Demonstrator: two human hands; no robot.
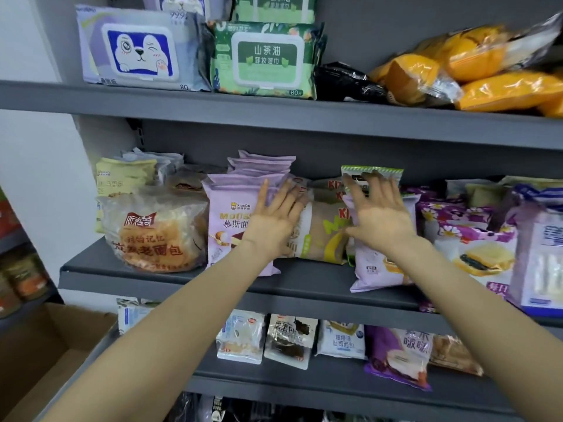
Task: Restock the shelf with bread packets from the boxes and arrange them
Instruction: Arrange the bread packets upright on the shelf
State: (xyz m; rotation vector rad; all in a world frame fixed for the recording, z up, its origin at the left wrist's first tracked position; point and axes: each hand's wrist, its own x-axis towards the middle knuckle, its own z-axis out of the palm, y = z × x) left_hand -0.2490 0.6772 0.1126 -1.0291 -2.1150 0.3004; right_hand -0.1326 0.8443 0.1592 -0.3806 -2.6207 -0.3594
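Both my hands are on the middle shelf (170, 274) among upright bread packets. My left hand (274, 214) lies with straight fingers against the right side of a row of pale purple mousse bread packets (231, 220). My right hand (377, 214) spreads its fingers over a green-edged packet (374, 172) and a pale purple packet (374, 266) that leans forward at the shelf's front. Between the hands lies a brown banana-print packet (323, 236).
A clear bag of old-style bread (155, 236) stands at the left, purple flower-print packets (469, 239) at the right. Wet-wipe packs (137, 50) and yellow bags (487, 71) fill the upper shelf. More bread sits on the lower shelf (304, 379). An open cardboard box (45, 354) is at lower left.
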